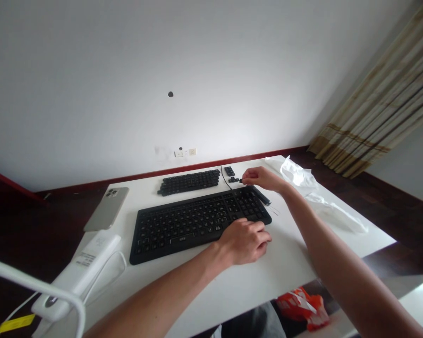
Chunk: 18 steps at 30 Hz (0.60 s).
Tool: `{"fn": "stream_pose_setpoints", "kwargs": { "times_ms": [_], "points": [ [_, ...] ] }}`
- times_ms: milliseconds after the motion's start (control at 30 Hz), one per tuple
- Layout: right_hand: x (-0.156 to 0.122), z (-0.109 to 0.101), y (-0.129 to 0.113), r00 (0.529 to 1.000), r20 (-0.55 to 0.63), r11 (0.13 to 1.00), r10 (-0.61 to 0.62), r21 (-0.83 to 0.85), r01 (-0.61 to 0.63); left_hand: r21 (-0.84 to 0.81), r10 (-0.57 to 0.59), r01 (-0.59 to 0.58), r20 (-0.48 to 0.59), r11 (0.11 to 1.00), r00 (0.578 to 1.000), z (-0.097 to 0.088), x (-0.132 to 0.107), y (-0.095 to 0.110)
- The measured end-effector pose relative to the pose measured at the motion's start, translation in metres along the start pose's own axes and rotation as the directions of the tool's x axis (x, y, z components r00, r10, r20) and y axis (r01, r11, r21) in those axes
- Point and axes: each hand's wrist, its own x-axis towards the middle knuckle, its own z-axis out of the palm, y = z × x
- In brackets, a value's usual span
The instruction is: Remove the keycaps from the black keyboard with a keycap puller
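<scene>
A black keyboard [183,225] lies at an angle on the white table, many of its key positions showing bare switch sockets. My left hand [246,240] rests over its near right edge with the fingers curled; what lies under the fingertips is hidden. Beyond the far right corner, my right hand [261,178] pinches at a small dark keycap [241,180], thumb and forefinger together. Beside it are a few loose keycaps [233,180] and a small block of keycaps [229,171]. Rows of removed keycaps [190,182] lie behind the keyboard.
A phone [107,209] and a white power strip [81,272] with a cable are at the left. Crumpled white plastic wrapping [298,173] covers the far right. A dark strip-shaped piece [262,195] and thin wires lie by the keyboard. A red bag [301,305] sits below the table edge.
</scene>
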Motion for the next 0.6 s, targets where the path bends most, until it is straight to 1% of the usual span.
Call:
{"fn": "stream_pose_setpoints", "kwargs": {
  "times_ms": [33,100,200,267,333,400,500,600],
  "points": [
    [0.004,-0.002,0.004,1.0,-0.002,1.0,0.027,0.014,-0.027,0.0,-0.001,0.001,-0.003,1.0,1.0,0.001,0.0,0.0],
    [0.014,-0.009,0.012,0.998,-0.022,0.998,0.055,-0.011,-0.055,0.003,-0.006,0.006,-0.004,1.0,1.0,0.002,0.0,-0.001],
    [0.037,-0.027,0.022,0.994,-0.077,0.986,0.074,-0.141,-0.085,0.002,-0.01,0.01,0.006,1.0,1.0,0.003,0.0,-0.001],
    [0.056,-0.039,0.028,0.989,-0.079,0.955,0.129,-0.26,-0.145,-0.003,-0.016,0.016,0.015,1.0,1.0,0.002,0.0,-0.001],
    [0.075,-0.048,0.033,0.981,-0.08,0.937,0.176,-0.291,-0.192,-0.009,-0.023,0.023,0.023,1.0,0.999,0.002,0.0,-0.001],
    [0.091,-0.05,0.036,0.975,-0.041,0.937,0.217,-0.271,-0.22,-0.01,-0.027,0.027,0.03,1.0,0.999,0.002,0.0,-0.001],
    [0.106,-0.045,0.039,0.966,0.02,0.935,0.259,-0.255,-0.246,0.004,-0.024,0.024,0.029,1.0,0.999,0.003,0.001,-0.001],
    [0.111,-0.041,0.043,0.967,0.016,0.929,0.255,-0.283,-0.24,0.015,-0.022,0.021,0.023,1.0,0.999,0.004,0.001,-0.001]
  ]
}}
